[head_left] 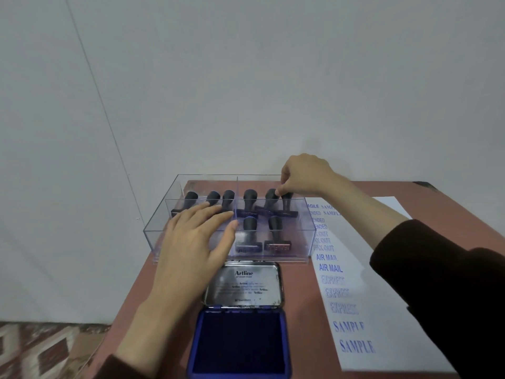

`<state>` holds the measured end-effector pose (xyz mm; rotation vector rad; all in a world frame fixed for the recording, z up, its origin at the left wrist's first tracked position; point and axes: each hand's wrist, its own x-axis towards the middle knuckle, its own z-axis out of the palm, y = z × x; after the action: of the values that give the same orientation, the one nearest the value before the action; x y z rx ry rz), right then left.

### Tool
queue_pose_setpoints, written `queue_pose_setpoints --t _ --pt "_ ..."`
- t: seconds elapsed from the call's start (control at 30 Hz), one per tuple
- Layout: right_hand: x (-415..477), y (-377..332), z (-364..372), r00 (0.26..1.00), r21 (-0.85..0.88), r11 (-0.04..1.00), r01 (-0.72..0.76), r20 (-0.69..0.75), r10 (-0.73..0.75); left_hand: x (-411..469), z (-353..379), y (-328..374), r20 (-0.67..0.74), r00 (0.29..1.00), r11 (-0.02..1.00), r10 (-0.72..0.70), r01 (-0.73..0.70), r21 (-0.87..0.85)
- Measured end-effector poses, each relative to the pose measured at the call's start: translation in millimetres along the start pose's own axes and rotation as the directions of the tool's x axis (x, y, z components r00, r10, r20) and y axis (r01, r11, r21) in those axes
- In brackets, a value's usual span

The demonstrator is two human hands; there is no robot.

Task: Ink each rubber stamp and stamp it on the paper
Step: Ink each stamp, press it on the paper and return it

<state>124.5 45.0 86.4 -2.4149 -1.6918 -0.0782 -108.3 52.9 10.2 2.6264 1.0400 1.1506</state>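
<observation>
A clear plastic box at the table's back holds several black-handled rubber stamps in two compartments. My right hand reaches over the box's right compartment and pinches the handle top of the back right stamp. My left hand lies flat with straight fingers on the box's front wall and divider. The open blue ink pad sits in front of the box, its lid raised. The white paper on the right carries a column of blue prints.
The reddish-brown table ends at the left near a patterned rug. A plain white wall stands right behind the box. My dark sleeve covers part of the paper's right side.
</observation>
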Motion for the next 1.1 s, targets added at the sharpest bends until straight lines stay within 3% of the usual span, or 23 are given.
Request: queue_pose_setpoints --t 0.2,0.77,0.97,1.1 --pt "1 1 10 0.997 -0.082 0.995 0.051 -0.059 -0.056 0 1 -1 -0.003 1.0 1.0 0.004 -0.004 0.003" --pt "5 10 13 0.987 -0.201 0.969 0.143 -0.046 -0.155 2 2 0 -0.042 0.999 0.999 0.013 -0.014 -0.032" --pt "4 12 15 0.987 -0.062 0.991 0.123 -0.098 -0.128 2 2 1 -0.052 0.998 0.999 0.02 -0.022 -0.035" --pt "-7 12 10 0.976 0.283 0.956 0.071 -0.218 -0.008 2 1 1 -0.061 0.998 0.999 0.027 -0.029 -0.033"
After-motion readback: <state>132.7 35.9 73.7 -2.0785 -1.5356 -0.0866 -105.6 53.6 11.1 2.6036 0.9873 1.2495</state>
